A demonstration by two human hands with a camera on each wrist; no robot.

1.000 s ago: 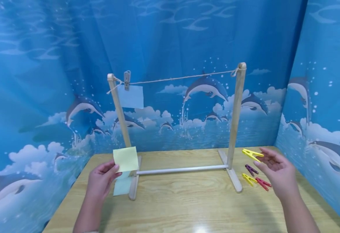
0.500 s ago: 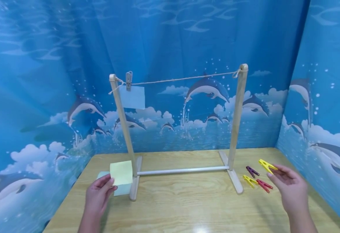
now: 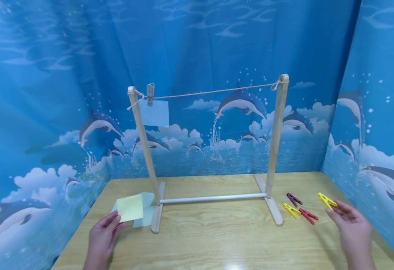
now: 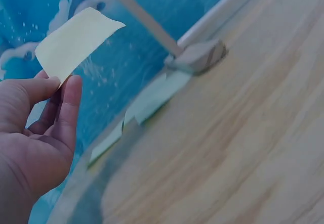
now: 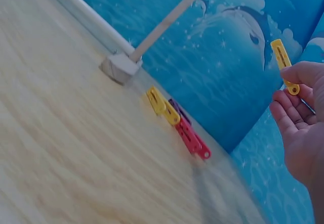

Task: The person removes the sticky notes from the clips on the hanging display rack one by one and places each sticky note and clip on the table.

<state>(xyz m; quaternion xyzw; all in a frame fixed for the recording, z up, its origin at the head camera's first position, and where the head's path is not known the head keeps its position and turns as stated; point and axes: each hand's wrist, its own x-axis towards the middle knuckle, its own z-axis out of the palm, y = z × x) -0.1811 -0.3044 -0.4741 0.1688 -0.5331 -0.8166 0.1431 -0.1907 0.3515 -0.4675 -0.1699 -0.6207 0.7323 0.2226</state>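
Observation:
My left hand (image 3: 104,232) pinches a pale yellow paper square (image 3: 130,208) by its lower left corner, held above the table at the left. Behind and beneath it, light green paper sheets (image 3: 143,217) lie near the stand's left foot. On the right, my right hand (image 3: 353,227) pinches a yellow clothespin (image 3: 326,201) between thumb and fingers; the right wrist view shows that clothespin (image 5: 284,64) upright above the thumb. Left of this hand lie a purple clothespin (image 3: 294,199), a second yellow clothespin (image 3: 291,210) and a red clothespin (image 3: 308,216).
A wooden stand (image 3: 274,142) with a string (image 3: 210,92) tied between its posts stands mid-table. A grey clothespin (image 3: 150,94) holds a light blue paper (image 3: 154,113) at the string's left end. Blue dolphin-print curtains (image 3: 197,45) enclose the wooden table (image 3: 213,232).
My left hand has moved down and left with the yellow paper, uncovering more of the green sheets. The right hand has moved right and down with the yellow clothespin.

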